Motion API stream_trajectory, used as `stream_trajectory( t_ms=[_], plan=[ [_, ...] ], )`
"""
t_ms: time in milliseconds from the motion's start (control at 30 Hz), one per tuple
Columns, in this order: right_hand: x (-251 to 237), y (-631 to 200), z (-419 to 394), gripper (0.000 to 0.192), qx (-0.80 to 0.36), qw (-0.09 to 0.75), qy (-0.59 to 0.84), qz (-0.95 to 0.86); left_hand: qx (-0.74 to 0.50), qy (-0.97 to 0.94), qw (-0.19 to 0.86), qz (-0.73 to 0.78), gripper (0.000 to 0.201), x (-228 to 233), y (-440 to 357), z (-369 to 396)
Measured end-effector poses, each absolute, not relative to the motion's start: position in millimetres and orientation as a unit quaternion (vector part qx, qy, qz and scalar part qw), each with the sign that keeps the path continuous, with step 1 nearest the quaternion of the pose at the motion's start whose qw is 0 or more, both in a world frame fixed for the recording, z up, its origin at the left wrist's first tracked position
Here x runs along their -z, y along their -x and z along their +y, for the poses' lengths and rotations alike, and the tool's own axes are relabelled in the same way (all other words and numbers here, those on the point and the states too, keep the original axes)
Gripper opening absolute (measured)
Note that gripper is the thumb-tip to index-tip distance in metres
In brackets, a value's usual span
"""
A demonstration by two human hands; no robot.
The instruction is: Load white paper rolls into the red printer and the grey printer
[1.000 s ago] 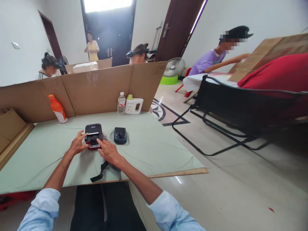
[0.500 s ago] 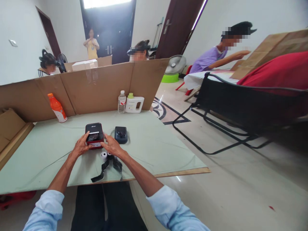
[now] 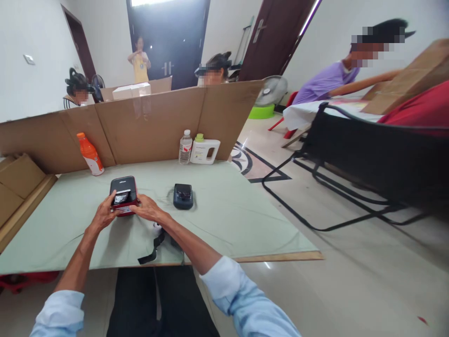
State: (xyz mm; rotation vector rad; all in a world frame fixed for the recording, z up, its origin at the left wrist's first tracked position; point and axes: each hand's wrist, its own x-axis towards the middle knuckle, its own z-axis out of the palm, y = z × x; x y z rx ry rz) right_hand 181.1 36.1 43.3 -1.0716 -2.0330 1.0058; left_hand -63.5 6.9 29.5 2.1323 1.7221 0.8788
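Red-and-black printer (image 3: 122, 195) sits on the table (image 3: 224, 210), held by both hands' grip: left hand (image 3: 104, 214), right hand (image 3: 147, 209).

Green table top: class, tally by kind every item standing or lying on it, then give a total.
Small boxy printers: 2, red-and-black, dark blue
Bottles: 2, orange, clear
White jug with green cap: 1
White paper roll: 1
Black strap: 1
Total: 7
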Motion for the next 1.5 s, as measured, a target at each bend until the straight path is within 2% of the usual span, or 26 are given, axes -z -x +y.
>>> stream_trajectory(
  t_ms=[100, 267, 467, 533, 633, 700, 733, 800, 900, 1067, 1167, 1267, 1400, 1500],
  plan=[
    [-55.5, -138.7, 35.7, 0.033, -0.417, 0.279, 0.372, -0.781, -0.303, -0.694, 0.138, 0.638, 0.094, -42.6, 104.9, -9.4],
    [-59.5, -83.8, 34.3, 0.042, -0.415, 0.232, 0.376, -0.795, -0.312, -0.638, 0.157, 0.686, 0.108, -46.5, 155.1, -22.3],
    [-57.5, -67.6, 34.2, 0.040, -0.386, 0.205, 0.361, -0.824, -0.294, -0.623, 0.137, 0.712, 0.096, -41.0, 165.7, -24.2],
    [-63.2, -82.4, 31.9, 0.036, -0.372, 0.224, 0.323, -0.840, -0.269, -0.631, 0.086, 0.723, 0.086, -48.5, 156.0, -27.9],
    [-70.8, -134.0, 29.7, 0.039, -0.307, 0.324, 0.293, -0.846, -0.261, -0.624, -0.071, 0.733, 0.069, -66.7, 123.5, -35.0],
    [-68.2, -185.0, 32.5, 0.047, -0.229, 0.398, 0.359, -0.813, -0.303, -0.621, -0.157, 0.706, 0.059, -74.5, 89.7, -34.6],
    [-63.2, -212.7, 35.5, 0.049, -0.191, 0.422, 0.414, -0.783, -0.325, -0.639, -0.162, 0.678, 0.057, -74.5, 70.2, -31.2],
    [-46.0, -265.4, 43.9, 0.051, -0.135, 0.437, 0.531, -0.713, -0.337, -0.701, -0.108, 0.620, 0.053, -64.8, 28.2, -16.7],
    [-9.1, -322.0, 55.9, 0.054, -0.120, 0.410, 0.663, -0.615, -0.294, -0.788, 0.056, 0.539, 0.048, -32.4, -35.0, 20.1],
    [38.0, -347.8, 63.2, 0.057, -0.224, 0.402, 0.662, -0.591, -0.197, -0.796, 0.321, 0.473, 0.063, 10.3, -119.7, 81.6],
    [46.3, -344.5, 66.4, 0.053, -0.259, 0.405, 0.652, -0.587, -0.200, -0.788, 0.363, 0.454, 0.058, 16.0, -147.9, 99.7],
    [45.9, -337.0, 71.7, 0.047, -0.270, 0.404, 0.653, -0.581, -0.221, -0.783, 0.359, 0.457, 0.054, 19.2, -152.8, 102.9],
    [39.4, -313.7, 80.3, 0.042, -0.284, 0.431, 0.600, -0.611, -0.277, -0.764, 0.310, 0.494, 0.069, 28.4, -118.6, 93.1],
    [34.4, -286.1, 86.3, 0.041, -0.337, 0.431, 0.516, -0.659, -0.326, -0.729, 0.269, 0.539, 0.079, 34.4, -75.3, 79.1]
  ],
)
